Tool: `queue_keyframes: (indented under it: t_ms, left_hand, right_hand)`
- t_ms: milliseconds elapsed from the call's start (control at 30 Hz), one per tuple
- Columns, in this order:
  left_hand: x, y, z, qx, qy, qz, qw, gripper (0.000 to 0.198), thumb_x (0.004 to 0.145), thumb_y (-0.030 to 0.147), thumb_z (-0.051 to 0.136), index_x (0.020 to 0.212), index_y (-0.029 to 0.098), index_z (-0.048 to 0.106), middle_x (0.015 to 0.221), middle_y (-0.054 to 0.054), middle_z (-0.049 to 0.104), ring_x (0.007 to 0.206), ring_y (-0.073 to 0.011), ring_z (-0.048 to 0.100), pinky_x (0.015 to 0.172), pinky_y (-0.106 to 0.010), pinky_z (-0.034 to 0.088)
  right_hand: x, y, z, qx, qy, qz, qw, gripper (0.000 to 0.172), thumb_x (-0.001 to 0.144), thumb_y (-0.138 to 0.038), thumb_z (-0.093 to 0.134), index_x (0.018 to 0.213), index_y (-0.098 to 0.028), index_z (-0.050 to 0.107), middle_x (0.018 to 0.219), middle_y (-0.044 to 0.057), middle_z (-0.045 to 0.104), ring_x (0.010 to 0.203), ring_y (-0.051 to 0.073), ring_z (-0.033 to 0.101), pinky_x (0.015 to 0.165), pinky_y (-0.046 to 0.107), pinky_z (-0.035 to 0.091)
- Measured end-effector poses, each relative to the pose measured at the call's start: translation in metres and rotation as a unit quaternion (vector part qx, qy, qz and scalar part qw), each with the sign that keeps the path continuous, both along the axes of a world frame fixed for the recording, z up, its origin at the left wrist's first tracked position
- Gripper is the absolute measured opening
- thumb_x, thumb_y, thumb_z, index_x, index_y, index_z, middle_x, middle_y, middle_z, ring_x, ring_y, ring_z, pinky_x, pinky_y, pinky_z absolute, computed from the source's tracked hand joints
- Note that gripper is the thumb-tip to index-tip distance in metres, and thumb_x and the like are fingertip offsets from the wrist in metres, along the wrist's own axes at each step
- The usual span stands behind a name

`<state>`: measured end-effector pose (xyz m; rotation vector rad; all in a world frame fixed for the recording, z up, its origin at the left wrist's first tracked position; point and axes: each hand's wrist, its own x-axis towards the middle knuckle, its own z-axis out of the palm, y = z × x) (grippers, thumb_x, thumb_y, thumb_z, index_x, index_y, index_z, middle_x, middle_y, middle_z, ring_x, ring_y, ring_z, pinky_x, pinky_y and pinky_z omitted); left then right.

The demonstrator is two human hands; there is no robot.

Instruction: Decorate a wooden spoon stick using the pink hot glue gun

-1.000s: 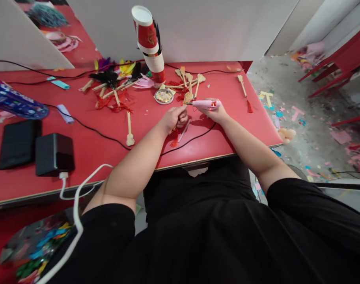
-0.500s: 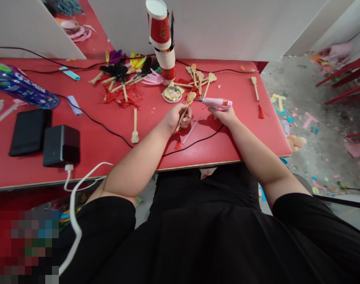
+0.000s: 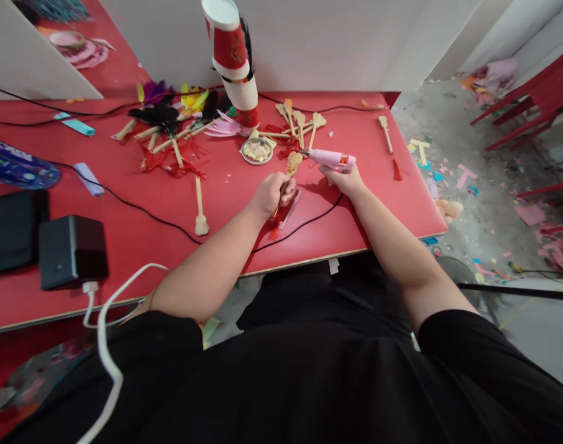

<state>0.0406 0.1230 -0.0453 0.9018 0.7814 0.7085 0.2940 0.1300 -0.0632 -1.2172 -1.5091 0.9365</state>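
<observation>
My left hand [image 3: 277, 191] is closed round the handle of a small wooden stick with a wide carved head [image 3: 294, 163]; a red tassel [image 3: 274, 229] hangs from its lower end. In my right hand [image 3: 345, 179] is a pink glue gun [image 3: 331, 158], its dark nozzle pointing left, just above the stick's head. Whether nozzle and wood touch, I cannot tell. A round dish [image 3: 256, 150] with pale yellowish bits stands behind my left hand. Below the gun lies a thin translucent stick [image 3: 291, 210], and similar wooden sticks [image 3: 316, 126] are piled behind it.
Stacked paper cups [image 3: 241, 92] stand near the wall. Feathered sticks [image 3: 163, 126] lie to the left, one plain stick [image 3: 200, 213] nearer me. A black cable [image 3: 142, 209] crosses the red table. At left are a black box [image 3: 73, 251] and a bottle [image 3: 17, 161]; a tasselled stick [image 3: 386, 135] is at right.
The whole view has shifted, so the table items sit further left. My left hand has tilted the wooden stick's head slightly lower, and the glue gun nozzle stays close to it.
</observation>
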Motion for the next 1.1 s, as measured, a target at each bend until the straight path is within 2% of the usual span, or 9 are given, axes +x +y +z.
queue_keyframes:
  t_ms: [100, 233, 333, 467, 633, 767, 867, 933, 1100]
  left_hand:
    - [0.001, 0.005, 0.000, -0.021, -0.014, 0.004, 1.000, 0.046, 0.109, 0.034, 0.052, 0.066, 0.023, 0.041, 0.051, 0.004, 0.034, 0.040, -0.0065, 0.026, 0.040, -0.019, 0.023]
    - [0.002, 0.012, -0.004, -0.025, -0.003, -0.002, 1.000, 0.045, 0.118, 0.032, 0.041, 0.074, 0.022, 0.043, 0.063, 0.004, 0.029, 0.046, -0.0054, 0.027, 0.046, -0.017, 0.021]
    - [0.003, 0.015, -0.012, 0.012, 0.023, 0.009, 1.000, 0.047, 0.120, 0.043, 0.049, 0.078, 0.022, 0.044, 0.071, 0.004, 0.030, 0.051, -0.0044, 0.033, 0.052, -0.017, 0.026]
    - [0.005, 0.016, -0.015, 0.069, 0.032, 0.014, 0.997, 0.047, 0.117, 0.048, 0.056, 0.080, 0.022, 0.044, 0.073, 0.003, 0.032, 0.056, -0.0062, 0.040, 0.056, -0.020, 0.029]
    - [0.008, 0.012, -0.008, 0.124, 0.077, 0.013, 0.989, 0.040, 0.119, 0.034, 0.040, 0.082, 0.021, 0.045, 0.079, 0.001, 0.030, 0.061, -0.0068, 0.049, 0.070, -0.021, 0.035]
    - [0.009, 0.013, -0.006, 0.274, 0.241, 0.041, 0.930, 0.028, 0.115, 0.024, 0.056, 0.087, 0.020, 0.055, 0.080, -0.001, 0.048, 0.081, -0.0152, 0.063, 0.080, -0.029, 0.046]
    - [0.006, 0.014, -0.006, 0.321, 0.302, 0.028, 0.897, 0.024, 0.105, 0.018, 0.077, 0.084, 0.016, 0.065, 0.083, -0.003, 0.063, 0.091, -0.0173, 0.061, 0.093, -0.034, 0.046]
    - [0.004, 0.013, -0.005, 0.325, 0.310, 0.005, 0.893, 0.025, 0.107, 0.021, 0.076, 0.083, 0.014, 0.070, 0.084, -0.006, 0.070, 0.084, -0.0163, 0.060, 0.090, -0.035, 0.045]
    - [0.003, 0.005, -0.005, 0.252, 0.237, 0.021, 0.938, 0.041, 0.118, 0.031, 0.058, 0.080, 0.019, 0.065, 0.072, -0.002, 0.061, 0.060, -0.0126, 0.046, 0.062, -0.029, 0.034]
  right_hand:
    - [0.003, -0.008, -0.011, -0.019, 0.014, -0.042, 0.999, 0.050, 0.088, -0.059, 0.086, 0.123, -0.023, 0.081, 0.062, -0.007, 0.059, 0.055, 0.014, 0.050, 0.060, 0.032, 0.050]
    - [-0.002, -0.014, -0.033, 0.015, 0.054, -0.122, 0.991, 0.067, 0.083, -0.092, 0.078, 0.095, -0.028, 0.064, 0.060, -0.009, 0.044, 0.061, 0.015, 0.052, 0.064, 0.034, 0.048]
    - [-0.013, -0.021, -0.041, 0.012, 0.063, -0.154, 0.986, 0.070, 0.076, -0.095, 0.079, 0.092, -0.032, 0.054, 0.054, -0.013, 0.041, 0.060, 0.011, 0.044, 0.067, 0.036, 0.043]
    - [-0.025, -0.037, -0.038, -0.001, 0.062, -0.078, 0.995, 0.064, 0.084, -0.093, 0.075, 0.089, -0.035, 0.050, 0.049, -0.013, 0.037, 0.058, 0.012, 0.037, 0.067, 0.039, 0.038]
    - [-0.027, -0.048, -0.030, -0.032, 0.089, -0.043, 0.995, 0.063, 0.087, -0.095, 0.069, 0.091, -0.034, 0.052, 0.049, -0.013, 0.038, 0.057, 0.012, 0.034, 0.065, 0.037, 0.035]
    - [-0.022, -0.038, -0.027, -0.039, 0.085, -0.097, 0.991, 0.059, 0.092, -0.089, 0.064, 0.096, -0.032, 0.051, 0.054, -0.015, 0.037, 0.050, 0.010, 0.034, 0.059, 0.035, 0.033]
    - [-0.018, -0.021, -0.025, -0.049, 0.099, -0.081, 0.991, 0.065, 0.077, -0.092, 0.078, 0.091, -0.034, 0.054, 0.056, -0.012, 0.037, 0.051, 0.014, 0.033, 0.055, 0.037, 0.035]
    - [-0.015, -0.008, -0.024, -0.055, 0.117, -0.065, 0.989, 0.069, 0.065, -0.095, 0.084, 0.087, -0.036, 0.056, 0.057, -0.009, 0.037, 0.053, 0.017, 0.033, 0.054, 0.039, 0.036]
    - [-0.008, 0.020, -0.031, -0.061, 0.161, -0.050, 0.984, 0.068, 0.068, -0.092, 0.085, 0.092, -0.033, 0.061, 0.062, -0.007, 0.044, 0.058, 0.016, 0.041, 0.060, 0.039, 0.047]
